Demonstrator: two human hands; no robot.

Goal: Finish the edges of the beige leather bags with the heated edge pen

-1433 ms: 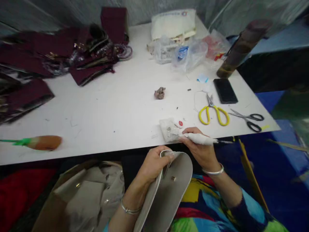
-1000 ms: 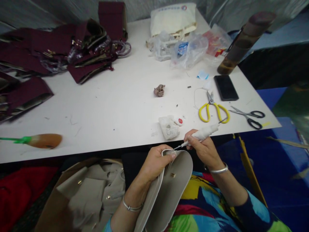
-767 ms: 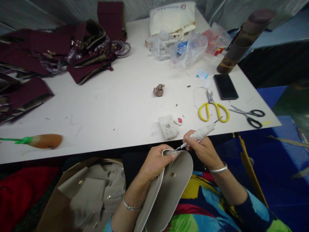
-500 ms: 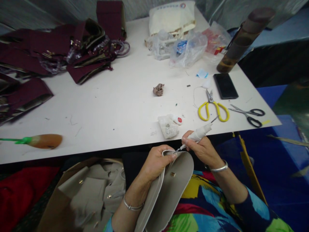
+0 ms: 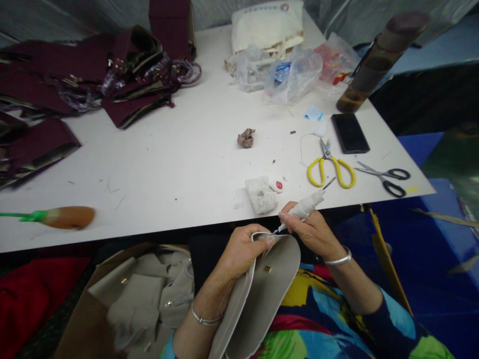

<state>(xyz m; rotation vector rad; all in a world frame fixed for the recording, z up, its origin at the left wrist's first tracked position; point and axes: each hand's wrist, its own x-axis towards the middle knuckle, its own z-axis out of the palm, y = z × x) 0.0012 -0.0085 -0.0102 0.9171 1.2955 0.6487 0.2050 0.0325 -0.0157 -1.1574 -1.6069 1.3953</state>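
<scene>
My left hand [image 5: 245, 252] pinches the top edge of a beige bag [image 5: 279, 284], which hangs tilted over my lap. A small gold clasp [image 5: 267, 269] shows on the bag's smooth panel. My right hand [image 5: 309, 229] is closed around a white-wrapped hand tool [image 5: 305, 207] with thin metal points at both ends. Its lower tip meets the bag's edge close to my left thumb; the exact contact is too small to make out. On the table just beyond my hands lie a crumpled white packet [image 5: 261, 195] and yellow-handled scissors [image 5: 331, 167].
Black-handled scissors [image 5: 391, 179], a phone [image 5: 350, 133] and a tall bottle [image 5: 374, 65] occupy the table's right side. Maroon bags [image 5: 75, 65] are heaped at the left, near an orange-and-green object [image 5: 69, 218]. Below, a carton [image 5: 80, 304] holds several beige pieces [image 5: 140, 294].
My right hand and the tool have shifted very slightly left, and the tool's rear end has dipped a little. The left hand and bag stay almost still.
</scene>
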